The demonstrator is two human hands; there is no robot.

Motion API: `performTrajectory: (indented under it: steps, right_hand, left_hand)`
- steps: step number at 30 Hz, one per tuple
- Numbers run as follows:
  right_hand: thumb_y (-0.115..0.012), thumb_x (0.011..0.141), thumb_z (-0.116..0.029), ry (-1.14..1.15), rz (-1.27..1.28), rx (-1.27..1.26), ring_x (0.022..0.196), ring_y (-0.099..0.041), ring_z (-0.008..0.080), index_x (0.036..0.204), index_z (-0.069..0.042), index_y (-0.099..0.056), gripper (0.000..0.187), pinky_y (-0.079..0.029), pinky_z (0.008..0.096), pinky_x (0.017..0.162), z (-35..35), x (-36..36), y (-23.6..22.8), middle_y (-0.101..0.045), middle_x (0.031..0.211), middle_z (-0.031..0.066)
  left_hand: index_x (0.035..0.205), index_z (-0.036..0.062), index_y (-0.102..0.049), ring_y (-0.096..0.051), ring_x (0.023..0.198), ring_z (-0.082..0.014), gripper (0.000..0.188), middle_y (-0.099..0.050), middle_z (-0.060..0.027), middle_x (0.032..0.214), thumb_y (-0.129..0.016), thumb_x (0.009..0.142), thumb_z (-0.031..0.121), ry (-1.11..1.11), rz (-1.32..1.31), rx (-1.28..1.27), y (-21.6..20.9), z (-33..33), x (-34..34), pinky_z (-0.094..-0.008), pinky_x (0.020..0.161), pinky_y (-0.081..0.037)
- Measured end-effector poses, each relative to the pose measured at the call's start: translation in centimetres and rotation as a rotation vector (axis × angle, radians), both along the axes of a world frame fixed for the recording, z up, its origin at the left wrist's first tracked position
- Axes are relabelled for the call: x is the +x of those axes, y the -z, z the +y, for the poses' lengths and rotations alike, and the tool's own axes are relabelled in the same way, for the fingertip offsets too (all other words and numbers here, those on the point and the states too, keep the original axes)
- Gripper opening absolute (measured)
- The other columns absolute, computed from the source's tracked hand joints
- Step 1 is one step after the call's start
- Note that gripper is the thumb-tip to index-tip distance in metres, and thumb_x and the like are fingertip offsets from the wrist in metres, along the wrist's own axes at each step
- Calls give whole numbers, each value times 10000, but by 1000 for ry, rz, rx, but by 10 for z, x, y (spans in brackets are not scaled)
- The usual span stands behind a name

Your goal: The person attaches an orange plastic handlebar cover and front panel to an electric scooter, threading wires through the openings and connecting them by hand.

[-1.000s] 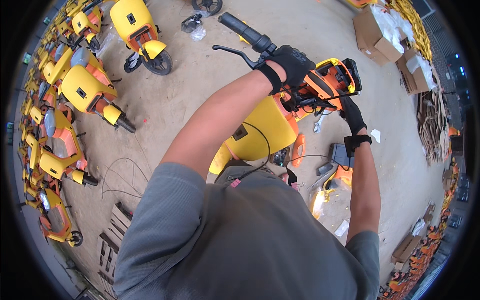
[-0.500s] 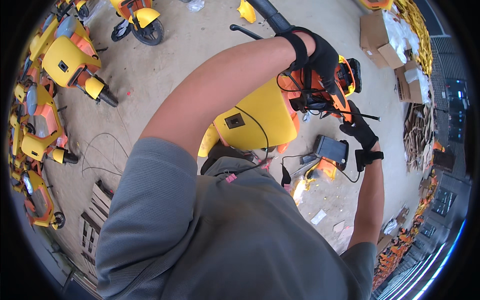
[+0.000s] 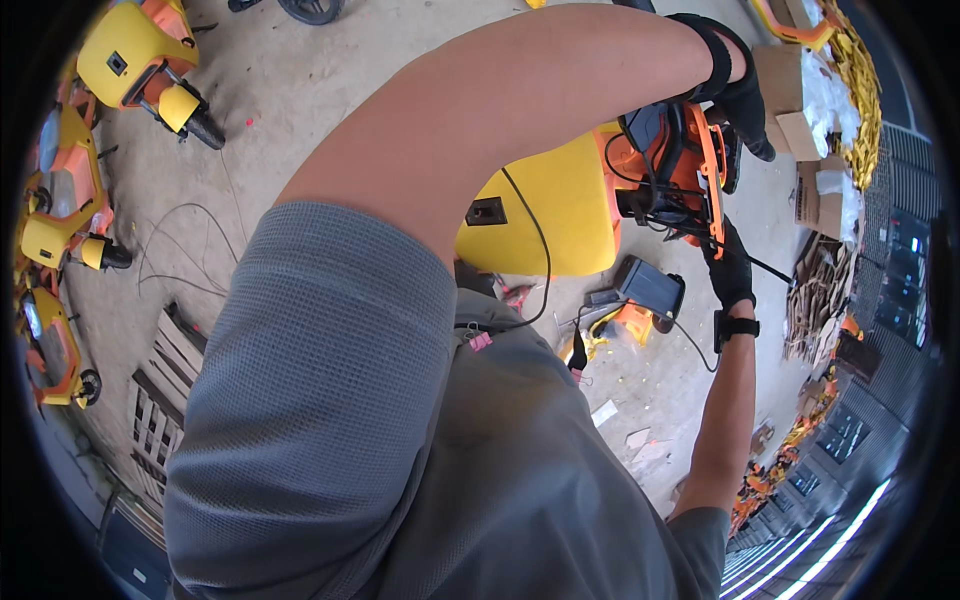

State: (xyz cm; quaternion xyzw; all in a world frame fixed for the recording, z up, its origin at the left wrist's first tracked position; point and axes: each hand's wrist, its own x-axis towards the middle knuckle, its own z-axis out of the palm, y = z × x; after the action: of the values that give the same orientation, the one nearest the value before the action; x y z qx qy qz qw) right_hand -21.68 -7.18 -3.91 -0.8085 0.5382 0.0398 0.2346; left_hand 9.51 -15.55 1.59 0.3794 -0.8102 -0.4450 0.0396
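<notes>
A yellow and orange scooter [image 3: 550, 215] stands in front of me. At its front an upright orange panel [image 3: 712, 185] borders exposed black cables [image 3: 665, 200]. My right hand [image 3: 730, 262], in a black glove, grips the panel's lower end; its fingertips are partly hidden behind it. My left hand [image 3: 742, 105], gloved too, reaches over the front beside the panel's upper end and a black part. Its visible fingers stretch downward and hold nothing that I can see. My left forearm covers most of the handlebar. A thin black rod [image 3: 770, 268] sticks out past my right hand.
Below the scooter's front lie a dark box-shaped part [image 3: 650, 288] and an orange-yellow part [image 3: 625, 322] on the floor. Parked scooters [image 3: 135, 55] line the left, near a wooden pallet [image 3: 160, 420]. Cardboard boxes [image 3: 822, 195] and flattened cardboard [image 3: 822, 285] lie at right.
My left hand has moved from the inner side of the orange panel to its outer side, farther right. The panel stands more upright. My view has shifted, and my right hand stays at the panel's lower end.
</notes>
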Motion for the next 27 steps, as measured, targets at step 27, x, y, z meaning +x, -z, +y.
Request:
performTrajectory:
  steps: [27]
  right_hand:
    - [-703,842,-94,-113,-387,-20,896,-549,116,1420,-83,-325,690,-505,247,729,-2,-7,21,-558,1086,43]
  left_hand:
    - [1399,89,-414,-582,977,-284,855,-645,-222,1015,-585,777,650,-151,159,102,23,0,13,-424,873,-411]
